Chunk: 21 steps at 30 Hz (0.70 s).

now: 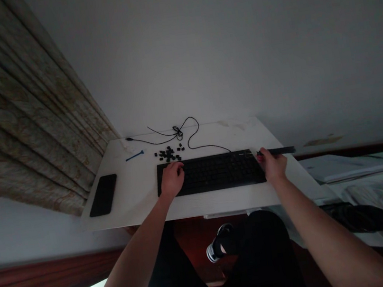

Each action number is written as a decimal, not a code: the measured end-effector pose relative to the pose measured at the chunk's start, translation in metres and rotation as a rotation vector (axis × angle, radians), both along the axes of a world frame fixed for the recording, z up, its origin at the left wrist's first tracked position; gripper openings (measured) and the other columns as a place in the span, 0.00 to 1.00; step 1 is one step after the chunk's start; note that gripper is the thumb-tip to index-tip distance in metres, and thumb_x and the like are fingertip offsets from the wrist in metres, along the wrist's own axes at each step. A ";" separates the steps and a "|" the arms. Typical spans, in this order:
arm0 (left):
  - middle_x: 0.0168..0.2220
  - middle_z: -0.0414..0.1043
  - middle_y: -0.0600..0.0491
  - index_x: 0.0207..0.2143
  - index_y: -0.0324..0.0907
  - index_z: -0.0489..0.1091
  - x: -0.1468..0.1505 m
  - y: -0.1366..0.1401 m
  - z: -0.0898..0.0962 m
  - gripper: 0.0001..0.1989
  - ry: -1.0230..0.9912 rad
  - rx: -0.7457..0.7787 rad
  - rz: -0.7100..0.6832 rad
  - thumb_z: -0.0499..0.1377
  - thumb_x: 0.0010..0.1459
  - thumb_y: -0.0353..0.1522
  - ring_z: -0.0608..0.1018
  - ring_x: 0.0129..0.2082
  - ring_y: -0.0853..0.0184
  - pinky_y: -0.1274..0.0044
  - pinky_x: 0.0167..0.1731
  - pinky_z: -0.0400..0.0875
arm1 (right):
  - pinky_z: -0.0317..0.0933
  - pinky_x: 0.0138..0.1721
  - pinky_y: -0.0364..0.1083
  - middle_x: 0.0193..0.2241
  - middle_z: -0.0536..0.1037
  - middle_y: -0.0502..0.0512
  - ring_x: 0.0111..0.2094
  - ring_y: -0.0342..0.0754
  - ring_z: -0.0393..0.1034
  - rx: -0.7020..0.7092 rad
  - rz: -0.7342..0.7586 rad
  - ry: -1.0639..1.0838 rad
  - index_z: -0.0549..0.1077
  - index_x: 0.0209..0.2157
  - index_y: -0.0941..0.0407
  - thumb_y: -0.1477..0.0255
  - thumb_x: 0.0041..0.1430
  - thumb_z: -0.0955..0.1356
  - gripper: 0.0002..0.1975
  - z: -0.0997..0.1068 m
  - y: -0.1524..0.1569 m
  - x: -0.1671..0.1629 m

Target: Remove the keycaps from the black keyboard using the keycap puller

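A black keyboard (214, 173) lies flat along the front part of the white desk. My left hand (173, 180) rests on its left end, fingers curled at the far edge and closed on it. At the right end of the keyboard, my right hand (274, 164) is closed around a long black tool (284, 150) that sticks out to the right. A thin wire-like loop (249, 154) shows over the keyboard's upper right corner; whether it belongs to the tool I cannot tell. Behind my left hand lies a loose pile of small black keycaps (167, 154).
A black phone (103, 195) lies at the desk's left side, and a small blue tool (135, 156) farther back. The keyboard's cable (177, 132) runs bundled along the back. A curtain (27, 101) hangs at left; papers (346, 166) and a black bag (363, 218) sit at right.
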<state>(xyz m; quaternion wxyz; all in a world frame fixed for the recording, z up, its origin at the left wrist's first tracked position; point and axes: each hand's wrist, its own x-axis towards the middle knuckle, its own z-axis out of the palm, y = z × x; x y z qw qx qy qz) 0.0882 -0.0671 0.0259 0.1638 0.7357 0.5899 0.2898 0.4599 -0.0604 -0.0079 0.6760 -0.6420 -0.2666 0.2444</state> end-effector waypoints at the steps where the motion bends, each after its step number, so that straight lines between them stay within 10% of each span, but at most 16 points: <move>1: 0.43 0.77 0.50 0.44 0.44 0.74 0.001 0.000 0.000 0.11 0.027 -0.004 -0.001 0.55 0.63 0.26 0.77 0.47 0.62 0.68 0.53 0.68 | 0.65 0.20 0.43 0.20 0.75 0.52 0.20 0.44 0.69 -0.001 -0.004 0.027 0.73 0.26 0.59 0.58 0.42 0.76 0.19 0.004 0.001 -0.001; 13: 0.43 0.76 0.48 0.51 0.44 0.69 0.005 -0.003 0.006 0.15 0.185 -0.045 -0.030 0.58 0.63 0.33 0.75 0.49 0.58 0.66 0.51 0.65 | 0.68 0.25 0.43 0.21 0.78 0.53 0.23 0.47 0.75 -0.165 0.713 -0.397 0.77 0.31 0.57 0.60 0.56 0.72 0.14 0.081 0.002 -0.172; 21: 0.43 0.77 0.49 0.48 0.45 0.70 0.004 -0.001 0.004 0.10 0.192 -0.033 -0.041 0.56 0.66 0.36 0.75 0.48 0.58 0.66 0.50 0.65 | 0.64 0.28 0.43 0.19 0.77 0.54 0.25 0.49 0.76 -0.259 0.799 -0.716 0.71 0.21 0.55 0.67 0.58 0.71 0.13 0.084 0.017 -0.209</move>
